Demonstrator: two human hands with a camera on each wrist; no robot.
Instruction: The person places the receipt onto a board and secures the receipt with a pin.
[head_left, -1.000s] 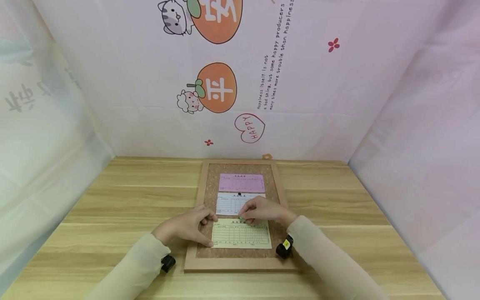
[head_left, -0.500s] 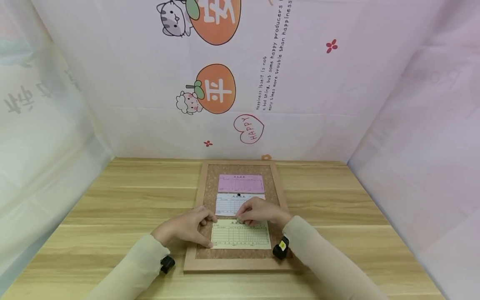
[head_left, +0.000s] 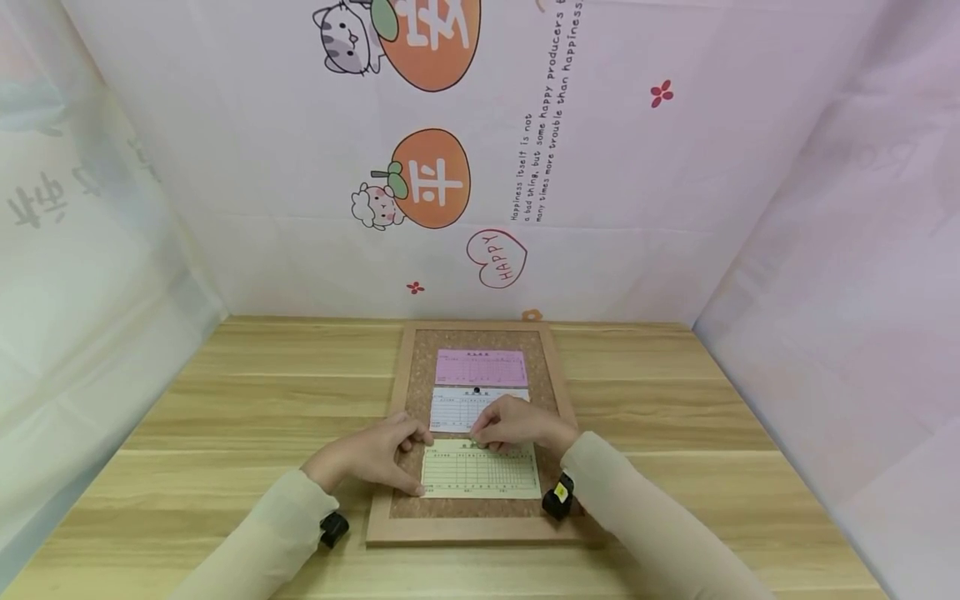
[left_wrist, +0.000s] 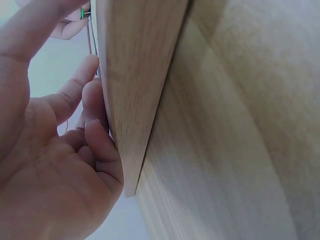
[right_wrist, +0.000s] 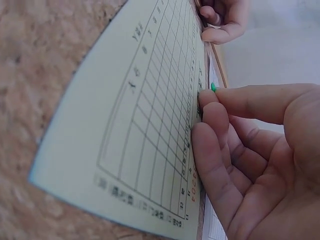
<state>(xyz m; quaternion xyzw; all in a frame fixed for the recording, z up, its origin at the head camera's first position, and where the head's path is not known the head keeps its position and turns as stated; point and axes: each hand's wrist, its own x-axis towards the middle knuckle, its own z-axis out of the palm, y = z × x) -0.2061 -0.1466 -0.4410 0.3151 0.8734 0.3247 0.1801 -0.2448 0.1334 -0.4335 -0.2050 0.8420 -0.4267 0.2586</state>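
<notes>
My right hand (head_left: pixel 517 423) pinches a small green push pin (right_wrist: pixel 213 87) between thumb and forefinger at the top edge of a yellow printed slip (head_left: pixel 480 479). In the left wrist view, the pin's thin needle shows beside its green head (left_wrist: pixel 82 13). The other right fingers rest on the slip. My left hand (head_left: pixel 375 454) lies with thumb and fingers spread, touching the slip's left corners; its lower fingers rest by the board's frame (left_wrist: pixel 127 90) in the left wrist view. Above sits a white slip (head_left: pixel 450 408), partly hidden by my right hand, with a black pin (head_left: pixel 477 390) at its top.
A pink slip (head_left: pixel 482 367) lies above the white one on the wood-framed cork board (head_left: pixel 420 507). The board lies flat on a wooden table (head_left: pixel 285 400). A printed cloth backdrop (head_left: pixel 600 192) stands behind and at both sides.
My right hand has shifted slightly left along the yellow slip's top edge with the green push pin. The left hand keeps its place, and the head view has moved a little.
</notes>
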